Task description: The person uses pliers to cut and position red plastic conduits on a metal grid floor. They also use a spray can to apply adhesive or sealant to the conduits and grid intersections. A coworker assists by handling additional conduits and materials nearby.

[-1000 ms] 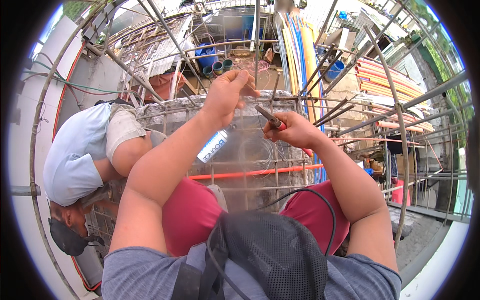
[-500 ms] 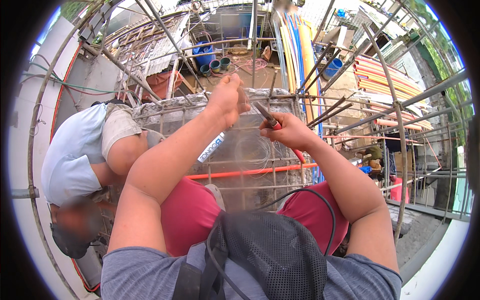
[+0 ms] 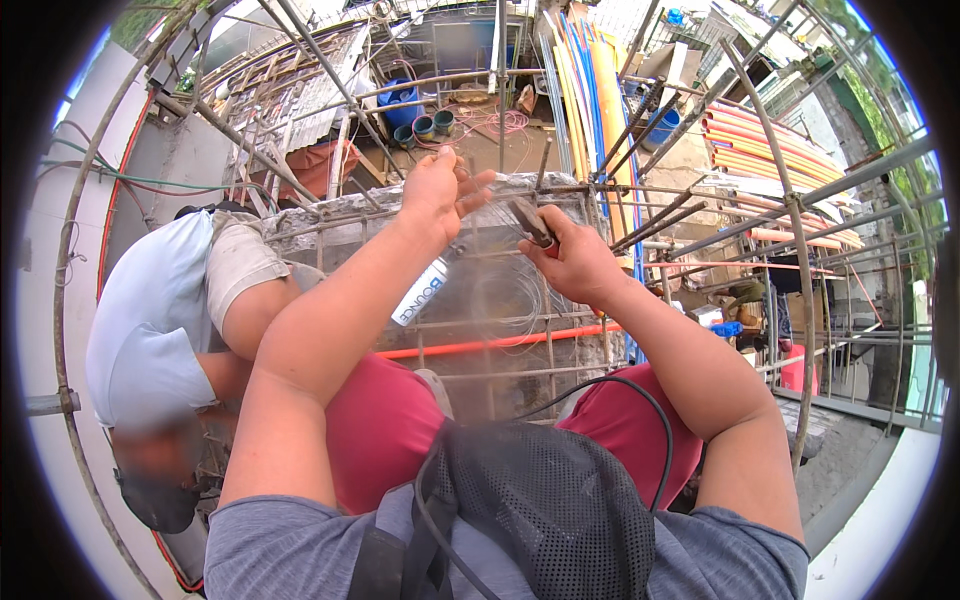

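My right hand [image 3: 575,257] is wrapped round a pair of pliers [image 3: 532,220], whose dark jaws point up and left. A bit of red handle shows by the fingers. Left of the jaws, my left hand [image 3: 440,195] is raised with its fingers partly stretched and apart; nothing can be made out in it. Below both hands lies a loose coil of thin wire [image 3: 520,310], over a grid of steel bars [image 3: 550,350]. An orange-red pipe [image 3: 450,346] crosses the grid in front of my knees. A blurred patch veils the middle of the view.
On the left a co-worker in a light blue shirt [image 3: 150,310] bends low. Scaffold poles [image 3: 795,250] stand around. Beyond the concrete edge are buckets [image 3: 424,127], a blue drum [image 3: 400,97] and stacked orange pipes [image 3: 770,160]. A black cable [image 3: 655,410] loops over my right thigh.
The fingers of my left hand have spread, and that hand has shifted slightly left. My right hand has turned the pliers a little and raised them slightly. The co-worker has shifted slightly.
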{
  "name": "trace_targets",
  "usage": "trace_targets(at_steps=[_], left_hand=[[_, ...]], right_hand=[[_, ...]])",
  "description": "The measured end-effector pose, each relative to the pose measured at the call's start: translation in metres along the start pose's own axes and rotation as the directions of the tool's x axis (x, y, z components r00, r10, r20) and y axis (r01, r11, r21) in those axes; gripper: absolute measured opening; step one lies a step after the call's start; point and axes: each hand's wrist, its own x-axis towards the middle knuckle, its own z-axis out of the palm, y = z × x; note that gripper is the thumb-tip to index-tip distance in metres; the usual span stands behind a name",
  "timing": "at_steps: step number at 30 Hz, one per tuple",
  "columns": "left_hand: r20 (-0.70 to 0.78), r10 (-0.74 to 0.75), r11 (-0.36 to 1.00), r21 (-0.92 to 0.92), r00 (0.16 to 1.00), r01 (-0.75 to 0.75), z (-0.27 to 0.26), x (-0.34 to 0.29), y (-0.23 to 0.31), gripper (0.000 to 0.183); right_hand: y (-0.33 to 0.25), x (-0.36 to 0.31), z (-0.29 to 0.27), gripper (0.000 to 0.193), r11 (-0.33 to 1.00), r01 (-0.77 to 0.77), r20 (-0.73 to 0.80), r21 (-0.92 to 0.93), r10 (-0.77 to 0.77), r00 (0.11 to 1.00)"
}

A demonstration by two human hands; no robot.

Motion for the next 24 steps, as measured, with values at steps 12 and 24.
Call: trace_targets(at_steps=[12,24], left_hand=[[0.745,-0.067,0.849,-0.307,0.663,0.431,0.02,0.015,0.002,0.036],[0.773,-0.128,0.611,0.555,0.621,-0.565,0.033,0.066,-0.089,0.041]], right_hand=[[0.027,-0.015,-0.035,0.028,0.78,-0.267,0.347,0.566,0.069,0.936],[0.045,-0.093,-0.096,0.02,0.821,-0.558,0.204,0.118,0.53,0.823]])
